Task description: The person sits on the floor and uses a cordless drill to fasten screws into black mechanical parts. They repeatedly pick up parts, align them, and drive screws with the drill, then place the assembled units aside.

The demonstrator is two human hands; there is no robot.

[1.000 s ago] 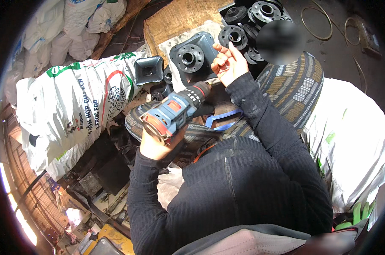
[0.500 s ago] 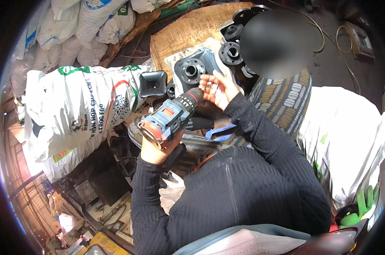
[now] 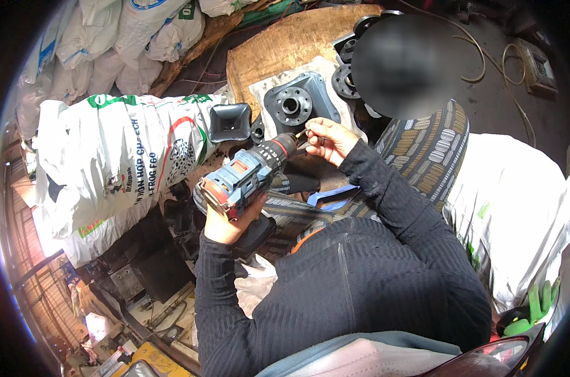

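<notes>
My left hand (image 3: 230, 225) is closed round the grip of a blue and red cordless drill (image 3: 241, 173), whose black chuck points away and to the right. At the chuck's front, the thumb and fingers of my right hand (image 3: 330, 139) are pinched together by the tip of a thin bit (image 3: 301, 132). Whatever small thing they hold is too small to make out. Just beyond lies a grey square flared horn (image 3: 316, 85) with a black round flange (image 3: 292, 105) on it, ringed by holes. Both rest on a pale, dirty cloth (image 3: 266, 88).
A wooden board (image 3: 266, 50) lies under the cloth. More black flanges (image 3: 345, 80) sit to its right, beside a blurred patch. A dark square horn (image 3: 230, 122) stands at left against a white sack (image 3: 121, 157). Another white sack (image 3: 511, 207) is at right. A blue strap (image 3: 332, 195) lies by my lap.
My right hand's fingers have drawn together into a pinch at the bit's tip; before, they were more spread. The drill has shifted slightly left and down in the picture.
</notes>
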